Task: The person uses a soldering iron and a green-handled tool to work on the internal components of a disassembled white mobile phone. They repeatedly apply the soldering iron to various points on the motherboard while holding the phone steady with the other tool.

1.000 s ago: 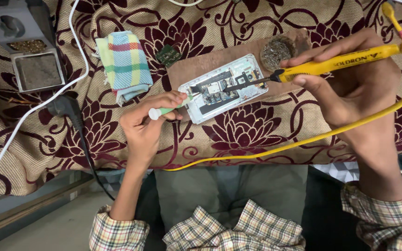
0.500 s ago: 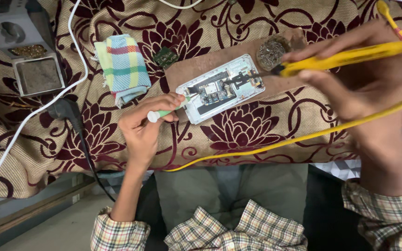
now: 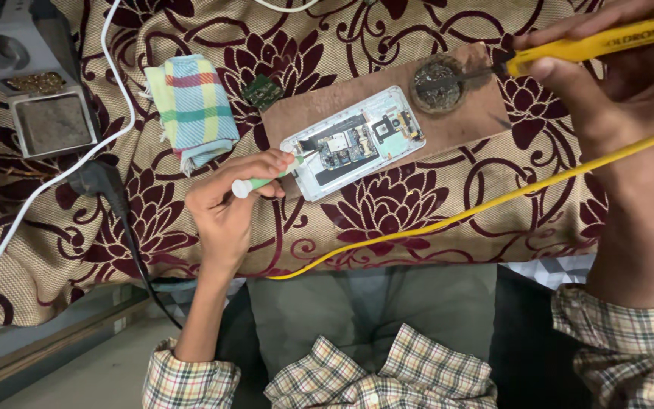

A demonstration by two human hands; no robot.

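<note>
Table w/ maroon-and-beige floral cloth (image 3: 418, 220) fills most of the view; its near edge drops off just above the person's lap. Far left: grey metal soldering stand w/ a square sponge tray (image 3: 53, 121), hard-edged, near the cloth's left side. A thin white cable (image 3: 62, 170) and a black cord w/ plug (image 3: 104, 182) cross the cloth there, so little free room on that side. Next, a folded soft checked cloth in yellow, blue and pink (image 3: 191, 110), w/ a small dark green circuit piece (image 3: 263, 92) just beside it. Left hand (image 3: 228, 204) pinches a slim white-and-green tool (image 3: 263, 182), tip touching the opened white phone w/ bare circuit board (image 3: 353, 144). Phone lies tilted on a flat brown board (image 3: 456, 125), mid-table. Round tin of dark flux-like stuff (image 3: 437, 83) sits on the board's far right. Right hand (image 3: 630, 98) grips a yellow soldering iron (image 3: 592, 47), tip at the tin; its yellow cord (image 3: 456, 220) trails across open cloth toward the table edge.
</note>
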